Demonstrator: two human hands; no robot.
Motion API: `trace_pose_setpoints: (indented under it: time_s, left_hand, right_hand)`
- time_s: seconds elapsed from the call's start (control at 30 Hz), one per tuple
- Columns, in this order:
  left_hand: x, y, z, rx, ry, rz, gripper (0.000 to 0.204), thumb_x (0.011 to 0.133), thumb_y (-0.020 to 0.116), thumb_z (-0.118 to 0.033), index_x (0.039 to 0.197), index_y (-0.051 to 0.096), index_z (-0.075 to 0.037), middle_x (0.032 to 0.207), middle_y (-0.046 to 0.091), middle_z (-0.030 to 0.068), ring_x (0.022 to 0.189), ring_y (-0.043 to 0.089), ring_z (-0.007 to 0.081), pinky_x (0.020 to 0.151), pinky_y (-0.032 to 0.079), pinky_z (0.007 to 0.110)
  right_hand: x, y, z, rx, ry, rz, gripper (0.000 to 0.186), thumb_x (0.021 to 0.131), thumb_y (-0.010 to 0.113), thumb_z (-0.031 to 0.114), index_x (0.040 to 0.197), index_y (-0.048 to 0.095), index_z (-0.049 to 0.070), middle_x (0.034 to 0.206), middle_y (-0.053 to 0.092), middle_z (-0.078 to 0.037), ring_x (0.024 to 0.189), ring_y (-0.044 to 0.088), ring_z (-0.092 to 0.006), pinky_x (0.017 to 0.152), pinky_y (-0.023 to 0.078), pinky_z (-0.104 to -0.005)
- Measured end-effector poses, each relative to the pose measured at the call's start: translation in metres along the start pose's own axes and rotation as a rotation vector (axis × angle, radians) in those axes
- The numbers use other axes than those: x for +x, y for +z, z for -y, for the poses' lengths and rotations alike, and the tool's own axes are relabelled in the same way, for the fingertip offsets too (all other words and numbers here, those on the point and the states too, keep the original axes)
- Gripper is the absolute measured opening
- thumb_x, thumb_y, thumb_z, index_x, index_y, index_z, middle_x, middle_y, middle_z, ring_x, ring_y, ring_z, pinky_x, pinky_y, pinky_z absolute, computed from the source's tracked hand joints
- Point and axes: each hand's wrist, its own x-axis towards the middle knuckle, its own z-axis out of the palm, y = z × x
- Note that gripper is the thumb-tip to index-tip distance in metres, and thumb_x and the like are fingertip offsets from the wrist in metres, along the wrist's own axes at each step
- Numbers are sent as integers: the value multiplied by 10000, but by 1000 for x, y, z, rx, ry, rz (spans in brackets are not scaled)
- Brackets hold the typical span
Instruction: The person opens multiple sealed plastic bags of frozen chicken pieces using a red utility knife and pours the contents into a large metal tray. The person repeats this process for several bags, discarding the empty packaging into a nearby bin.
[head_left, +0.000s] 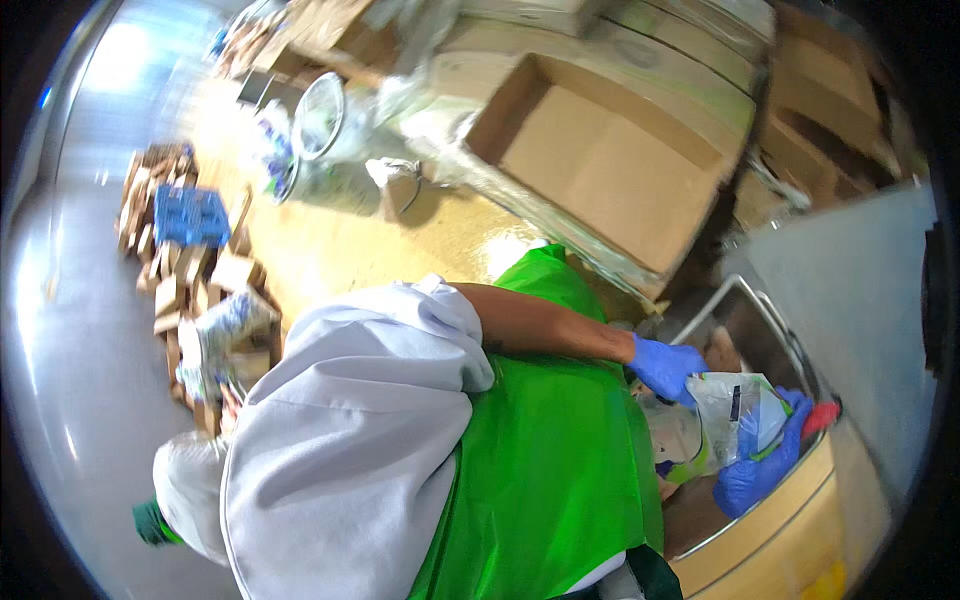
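In my blue-gloved left hand [668,368], closed fingers grip the edge of a plastic bag [728,418], partly clear and white with green trim and a small black mark. My blue-gloved right hand [762,458] cups the bag from its other side, with fingers curled round it. Both hands are over a metal-rimmed tub [722,300]. More clear plastic packaging with a green edge [690,465] lies beneath them, its contents hard to make out. A small red thing [822,418] is beside my right fingers.
A large open cardboard box [610,160] sits on plastic-wrapped cartons beyond my left arm. A clear bag on a round hoop [320,115] stands farther off. Piled cartons [180,280] with a blue crate [192,215] lie at left. A grey panel [850,300] borders the tub.
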Motion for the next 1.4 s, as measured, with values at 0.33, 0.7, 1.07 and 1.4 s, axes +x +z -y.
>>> trace_pose_setpoints:
  time_s: [0.33,0.7,1.07,1.4]
  left_hand:
    - [-399,-241,37,-185,-139,-1784,340,858,504,-90,1176,412,-14,820,529,49,739,545,129,668,502,290]
    - [-781,-464,144,580,-587,-3089,576,782,544,-46,1313,322,-29,1250,369,226,1057,467,286,926,401,446]
    - [-795,-466,220,1343,-968,-1118,572,741,621,-90,1291,472,-142,1309,467,152,1079,527,347,837,450,474]
    - [-875,-479,360,231,-1373,-946,310,835,544,-224,1107,617,-95,1046,595,160,927,585,326,789,499,418]
  right_hand:
    - [60,76,-27,359,343,-27,330,973,444,354,945,546,41,804,511,-32,551,453,-86,505,367,-235]
    - [-21,311,46,66,361,252,242,958,475,263,902,569,47,736,537,-38,399,433,-84,363,341,-226]
    - [-56,418,221,-435,269,285,227,951,500,236,964,560,17,764,518,-36,656,470,-102,606,400,-266]
    - [-66,440,239,-660,135,359,339,930,515,322,1043,567,7,919,588,-163,869,577,-276,793,437,-359]
